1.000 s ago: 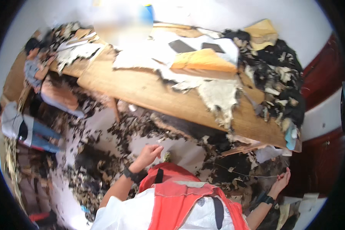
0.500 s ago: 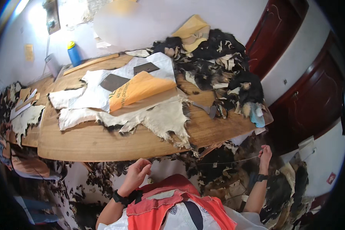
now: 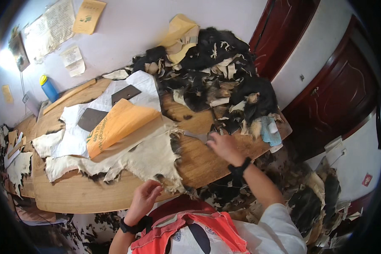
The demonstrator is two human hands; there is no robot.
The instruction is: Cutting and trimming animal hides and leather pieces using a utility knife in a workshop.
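My left hand is at the table's front edge beside the ragged pale hide, fingers curled in a pinch; what they hold, if anything, is too small to see. My right hand reaches onto the wooden table, fingers bent at a flat grey metal tool and dark looped handles lying near it; exactly what they grip is unclear. On the pale hide lie white sheeting, an orange printed paper and dark grey flat pieces.
Black fur scraps pile at back right, beside yellow paper and light blue cloth. A blue bottle and wooden strip stand or lie behind. Red doors are right; hide scraps cover the floor.
The view has turned toward the table and moved closer; the two people at left have left view. My right hand has moved from low right up onto the table by the metal tool.
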